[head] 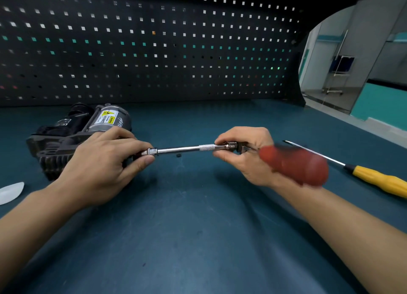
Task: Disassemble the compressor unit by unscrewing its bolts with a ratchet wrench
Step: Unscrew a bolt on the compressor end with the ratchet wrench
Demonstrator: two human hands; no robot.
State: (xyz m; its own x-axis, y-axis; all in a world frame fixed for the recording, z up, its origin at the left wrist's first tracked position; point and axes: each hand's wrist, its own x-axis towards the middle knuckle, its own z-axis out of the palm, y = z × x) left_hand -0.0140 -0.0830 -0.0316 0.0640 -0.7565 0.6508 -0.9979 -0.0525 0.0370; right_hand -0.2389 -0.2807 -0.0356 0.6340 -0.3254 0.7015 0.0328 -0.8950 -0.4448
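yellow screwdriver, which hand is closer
Right. The right hand, gripping the ratchet wrench, is just left of the yellow screwdriver; the left hand is farther left, by the compressor.

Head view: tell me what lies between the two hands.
In the head view, the chrome extension bar spans the gap from left hand to right hand; a small dark bit lies on the mat beneath it.

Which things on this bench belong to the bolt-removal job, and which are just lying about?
Job: wrench, held by the right hand; its extension bar, pinched by the left hand; compressor.
Lying about: yellow screwdriver; white plastic piece at the left edge; small black bit below the bar.
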